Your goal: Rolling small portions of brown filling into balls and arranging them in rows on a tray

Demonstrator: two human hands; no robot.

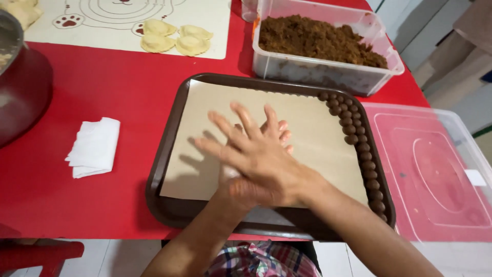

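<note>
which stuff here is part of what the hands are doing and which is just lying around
In use:
right hand pressed flat over left hand, palms together above the tray
brown tray with paper liner
row of brown balls along its right edge
tub of brown mix

Lying about:
folded white cloth
clear lid
mat with dough pieces
metal bowl

Red table (128,77): carried a brown tray (169,154) at the near edge, a folded white cloth (94,147) to its left, and a clear tub (328,72) of brown crumbly filling beyond it. A clear lid (435,174) lay to the tray's right, overhanging the table's edge. At the far side lay a pale printed mat (215,31), with a metal bowl (20,77) at the left edge.
</note>
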